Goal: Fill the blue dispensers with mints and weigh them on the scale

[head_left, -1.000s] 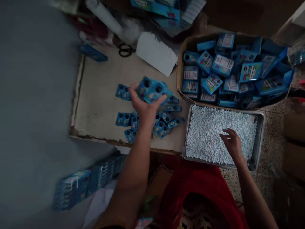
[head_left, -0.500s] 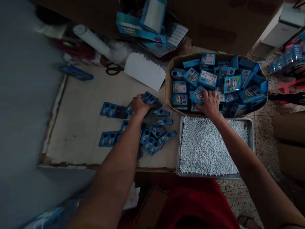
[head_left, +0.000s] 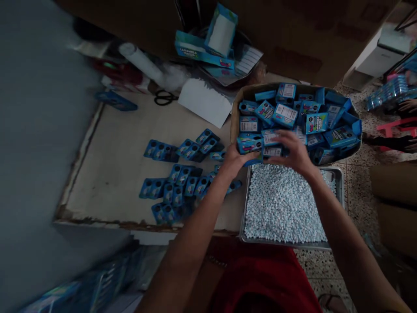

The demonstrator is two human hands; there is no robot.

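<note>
At the near left corner of a cut-down cardboard carton (head_left: pixel 235 116), my left hand (head_left: pixel 235 161) is closed on a small blue candy box (head_left: pixel 250 145), its thumb across the box's near side. My right hand (head_left: pixel 293 150) hovers just right of it, thumb and fingers apart, over the blue candy boxes (head_left: pixel 286 114) heaped in the carton. Nothing shows in its grasp. On the table to the left stand several blue boxes (head_left: pixel 159 150) in loose rows, with dark round holes on top. My left forearm covers some of them.
A metal tray (head_left: pixel 243 217) full of small pale candies (head_left: pixel 280 204) sits in front of the carton. Scissors (head_left: pixel 165 98), a white sheet (head_left: pixel 205 102) and a bowl with opened blue packaging (head_left: pixel 221 37) are at the back. Another person's hand (head_left: pixel 409 105) shows at far right.
My left hand has moved right from the boxes on the table to the carton and now holds a box. My right hand has lifted off the box it was touching, its fingers spread.
</note>
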